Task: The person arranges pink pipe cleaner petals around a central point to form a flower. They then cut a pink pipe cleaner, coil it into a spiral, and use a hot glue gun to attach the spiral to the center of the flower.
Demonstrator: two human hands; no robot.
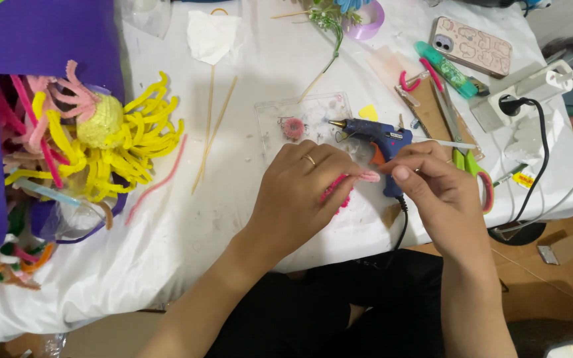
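table (247,219): white cloth cover, evenly lit | floor (552,292): brown, lower right | wall: unseen

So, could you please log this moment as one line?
left hand: pinching fuzzy pink pipe cleaner | right hand: gripping its tip | blue glue gun: lying behind

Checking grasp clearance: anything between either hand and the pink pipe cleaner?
Nothing visible. The left hand and right hand both pinch the pipe cleaner directly. The glue gun lies just behind it on the table, not between.
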